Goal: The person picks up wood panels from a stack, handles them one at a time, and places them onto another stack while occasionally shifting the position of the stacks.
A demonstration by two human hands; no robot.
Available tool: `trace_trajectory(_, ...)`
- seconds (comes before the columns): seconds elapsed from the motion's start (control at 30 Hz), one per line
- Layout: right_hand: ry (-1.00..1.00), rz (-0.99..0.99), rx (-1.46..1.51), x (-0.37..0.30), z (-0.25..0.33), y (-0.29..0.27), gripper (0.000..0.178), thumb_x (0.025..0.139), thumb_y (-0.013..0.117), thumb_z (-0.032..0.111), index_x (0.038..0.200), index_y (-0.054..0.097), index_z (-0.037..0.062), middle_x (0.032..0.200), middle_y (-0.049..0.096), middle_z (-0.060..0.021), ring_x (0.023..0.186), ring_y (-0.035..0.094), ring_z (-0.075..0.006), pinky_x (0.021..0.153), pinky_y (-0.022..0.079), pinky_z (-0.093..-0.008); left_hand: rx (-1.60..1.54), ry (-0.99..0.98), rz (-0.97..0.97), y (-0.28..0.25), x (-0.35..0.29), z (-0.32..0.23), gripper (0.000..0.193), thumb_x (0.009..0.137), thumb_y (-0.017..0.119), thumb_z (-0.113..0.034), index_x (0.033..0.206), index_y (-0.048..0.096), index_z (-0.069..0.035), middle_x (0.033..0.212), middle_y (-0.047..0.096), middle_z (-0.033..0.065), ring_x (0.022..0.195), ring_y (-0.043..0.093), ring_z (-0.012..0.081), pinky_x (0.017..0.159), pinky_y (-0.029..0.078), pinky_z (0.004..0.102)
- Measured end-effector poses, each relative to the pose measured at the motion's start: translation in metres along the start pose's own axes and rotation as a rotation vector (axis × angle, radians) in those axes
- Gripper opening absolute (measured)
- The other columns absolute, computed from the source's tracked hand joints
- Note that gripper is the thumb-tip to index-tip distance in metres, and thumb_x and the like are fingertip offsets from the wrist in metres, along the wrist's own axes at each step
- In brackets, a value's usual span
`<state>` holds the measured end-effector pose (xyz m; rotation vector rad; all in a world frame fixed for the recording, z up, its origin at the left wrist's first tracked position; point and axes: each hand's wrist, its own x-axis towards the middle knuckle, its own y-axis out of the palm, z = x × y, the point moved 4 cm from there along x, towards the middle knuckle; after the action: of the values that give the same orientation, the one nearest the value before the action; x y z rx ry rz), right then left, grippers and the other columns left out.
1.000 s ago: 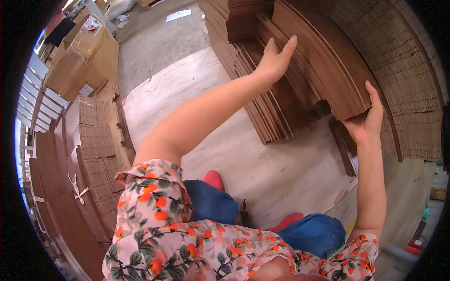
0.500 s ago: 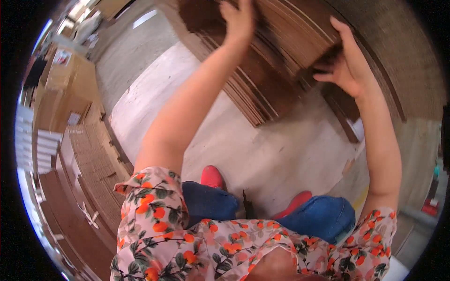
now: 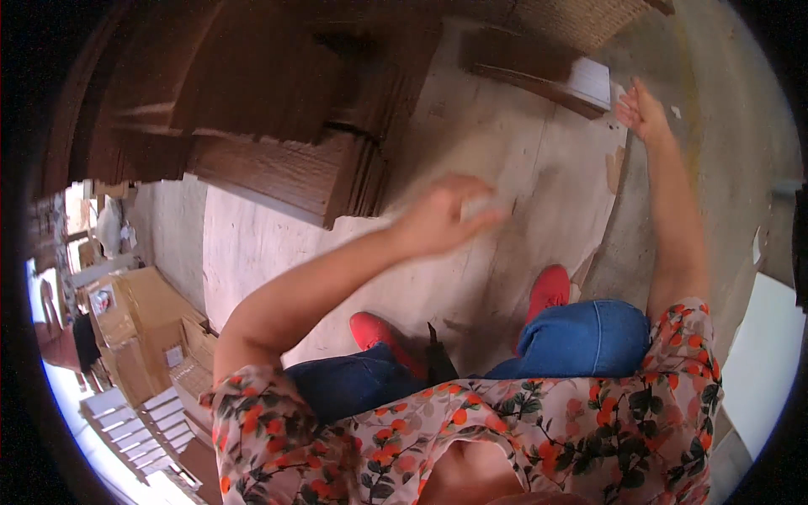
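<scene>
My left hand (image 3: pixel 442 217) hovers over the pale floor sheet (image 3: pixel 497 278), blurred by motion. Its thumb and fingers are apart, with nothing between them. To its upper left stands a stack of dark brown boards (image 3: pixel 269 172), apart from the hand. My right hand (image 3: pixel 638 111) is raised at the upper right, its fingers loosely bent and apart, holding nothing visible. Just left of it lies a long brown piece (image 3: pixel 530 74) with a white end (image 3: pixel 591 82). Whether the right fingertips touch that end I cannot tell.
Cardboard boxes (image 3: pixel 139 332) stand at the left beside a white slatted rack (image 3: pixel 126 425). A woven-textured brown surface (image 3: pixel 581 21) is at the top. A white panel (image 3: pixel 766 345) lies at the right. My red shoes (image 3: pixel 551 290) stand on the floor sheet.
The view has turned, so the brown stack now sits farther left. My left hand has come away from the stack and nearer my body. My right hand is now by the white-ended piece.
</scene>
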<state>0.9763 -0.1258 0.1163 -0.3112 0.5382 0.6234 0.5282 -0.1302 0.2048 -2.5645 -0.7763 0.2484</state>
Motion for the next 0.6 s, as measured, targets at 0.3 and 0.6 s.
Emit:
trace_trajectory(0.3, 0.316, 0.351, 0.183, -0.052, -0.135, 0.046, 0.091, 0.075, 0.068, 0.054, 0.132, 0.030, -0.0052, 0.127, 0.042, -0.0245, 0.108, 0.053, -0.0337, 0.094, 0.045, -0.0445, -0.213, -0.734, -0.218, -0.065, 0.175, 0.177, 0.086, 0.080, 0.054, -0.062, 0.140, 0.032, -0.004, 0.145, 0.031, 0.0154, 0.132, 0.031, 0.0313, 0.106, 0.027, 0.0472)
trace_trajectory(0.6, 0.333, 0.480, 0.370, -0.094, -0.109, 0.113, 0.112, 0.071, 0.072, 0.056, 0.140, 0.011, -0.0076, 0.132, 0.037, -0.0268, 0.113, 0.050, -0.0333, 0.099, 0.042, -0.0426, -0.357, -0.727, -0.301, -0.068, 0.198, 0.198, 0.099, 0.073, 0.063, -0.064, 0.144, 0.024, -0.008, 0.150, 0.021, 0.0123, 0.135, 0.025, 0.0312, 0.108, 0.022, 0.0471)
